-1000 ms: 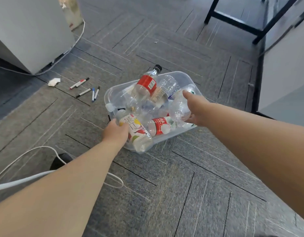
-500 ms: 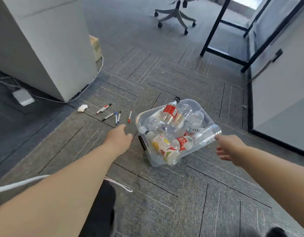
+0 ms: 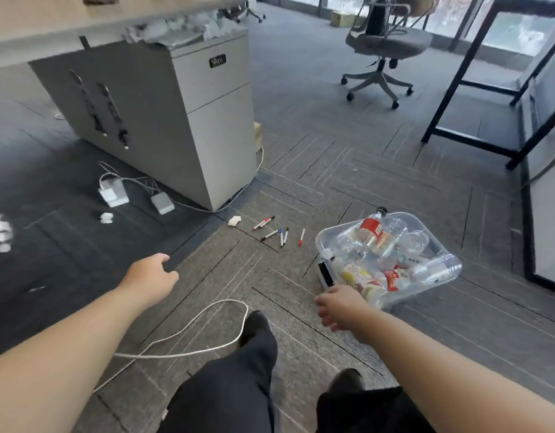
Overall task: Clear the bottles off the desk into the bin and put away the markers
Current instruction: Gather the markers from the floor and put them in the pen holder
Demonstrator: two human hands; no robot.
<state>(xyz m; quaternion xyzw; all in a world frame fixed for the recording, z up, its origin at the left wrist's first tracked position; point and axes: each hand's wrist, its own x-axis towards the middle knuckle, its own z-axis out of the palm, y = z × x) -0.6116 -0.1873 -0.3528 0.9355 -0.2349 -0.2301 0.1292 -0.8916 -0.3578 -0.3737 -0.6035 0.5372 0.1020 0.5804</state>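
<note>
Both arms reach forward over the floor (image 3: 394, 170). Left grip (image 3: 151, 276) hovers with fingers loosely curled, holding nothing, well left of the bin (image 3: 341, 229). Right grip (image 3: 338, 304) is low, fingers spread and relaxed, empty, right at the bin's near corner; whether it touches, cannot tell. The clear bin sits on the floor, heaped with bottles (image 3: 371, 228). Markers (image 3: 280, 235) lie scattered between bin and grey cabinet (image 3: 213, 135).

Office: swivel chair (image 3: 382, 48), desk pedestal cabinet (image 3: 188, 120), grey carpet tiles (image 3: 348, 170).
</note>
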